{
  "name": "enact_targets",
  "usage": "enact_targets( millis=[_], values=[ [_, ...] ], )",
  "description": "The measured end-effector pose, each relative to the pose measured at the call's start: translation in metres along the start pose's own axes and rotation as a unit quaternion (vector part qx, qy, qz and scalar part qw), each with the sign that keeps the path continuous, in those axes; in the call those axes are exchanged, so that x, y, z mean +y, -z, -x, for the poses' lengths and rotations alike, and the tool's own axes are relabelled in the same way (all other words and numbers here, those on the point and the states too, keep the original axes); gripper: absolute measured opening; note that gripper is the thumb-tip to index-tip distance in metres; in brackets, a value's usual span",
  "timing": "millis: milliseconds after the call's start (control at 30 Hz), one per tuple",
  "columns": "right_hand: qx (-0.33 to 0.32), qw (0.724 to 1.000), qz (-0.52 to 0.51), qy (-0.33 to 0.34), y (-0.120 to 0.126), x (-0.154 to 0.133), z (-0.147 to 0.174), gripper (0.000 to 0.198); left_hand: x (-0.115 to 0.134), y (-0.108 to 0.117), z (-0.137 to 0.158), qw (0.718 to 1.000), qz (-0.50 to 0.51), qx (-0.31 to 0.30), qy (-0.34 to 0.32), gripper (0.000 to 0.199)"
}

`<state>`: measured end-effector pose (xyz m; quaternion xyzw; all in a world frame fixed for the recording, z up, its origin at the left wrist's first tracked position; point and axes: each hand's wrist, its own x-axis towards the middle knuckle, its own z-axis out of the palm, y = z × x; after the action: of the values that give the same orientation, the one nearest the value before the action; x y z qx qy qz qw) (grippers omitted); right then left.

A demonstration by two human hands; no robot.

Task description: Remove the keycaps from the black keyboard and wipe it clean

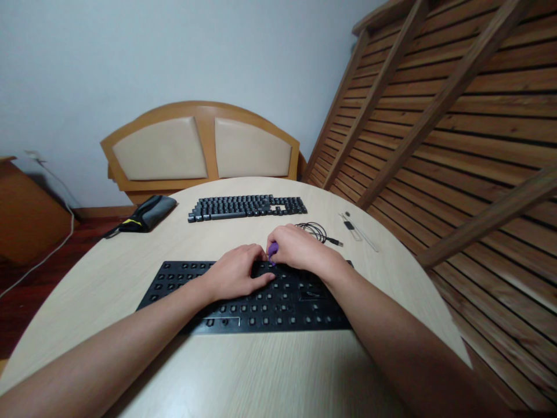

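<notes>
A black keyboard base (pixel 261 309) without its keycaps lies flat on the table, its rows of key switches exposed. My left hand (pixel 238 268) rests on its upper middle, thumb stretched out and apart from the fingers, holding nothing that I can see. Closed around a small purple-handled tool (pixel 272 249) is my right hand (pixel 298 247), at the base's far edge. The tool points down at the top row of switches, its tip too small to make out. Both hands nearly meet there, and my right forearm covers part of the base's right side.
Removed black keycaps (pixel 235 206) lie in keyboard order at the back of the round table (pixel 261 371). A coiled black cable (pixel 319 232) is behind my right hand. Thin metal tools (pixel 354 229) lie far right, a dark pouch (pixel 152 213) far left. A chair (pixel 209 145) stands behind.
</notes>
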<state>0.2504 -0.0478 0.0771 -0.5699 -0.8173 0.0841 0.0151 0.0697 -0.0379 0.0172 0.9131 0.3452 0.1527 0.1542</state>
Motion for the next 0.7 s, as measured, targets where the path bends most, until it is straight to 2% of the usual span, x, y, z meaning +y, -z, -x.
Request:
enact_targets(
  millis=[200, 267, 367, 467, 533, 700],
  values=[
    [0.03, 0.996, 0.05, -0.063, 0.004, 0.001, 0.0, 0.022, -0.002, -0.001, 0.0, 1.0, 0.015, 0.001, 0.0, 0.033],
    [0.035, 0.996, 0.046, -0.064, 0.007, 0.008, 0.0, 0.022, -0.003, -0.001, 0.0, 1.0, 0.019, 0.004, -0.001, 0.032],
    [0.023, 0.999, 0.002, -0.023, 0.013, 0.018, 0.002, 0.02, -0.004, -0.001, 0.0, 1.0, 0.022, 0.0, -0.002, 0.033],
    [-0.039, 0.996, -0.06, 0.057, 0.015, 0.021, 0.004, 0.023, -0.005, 0.0, 0.0, 1.0, 0.017, -0.006, -0.001, 0.036],
    [-0.066, 0.992, -0.061, 0.085, 0.013, 0.019, 0.005, 0.023, -0.005, 0.002, 0.0, 1.0, 0.021, -0.015, -0.005, 0.033],
    [-0.079, 0.995, 0.011, 0.053, 0.012, 0.013, 0.008, 0.023, -0.005, 0.006, 0.0, 0.999, 0.038, -0.036, -0.004, 0.027]
  ],
)
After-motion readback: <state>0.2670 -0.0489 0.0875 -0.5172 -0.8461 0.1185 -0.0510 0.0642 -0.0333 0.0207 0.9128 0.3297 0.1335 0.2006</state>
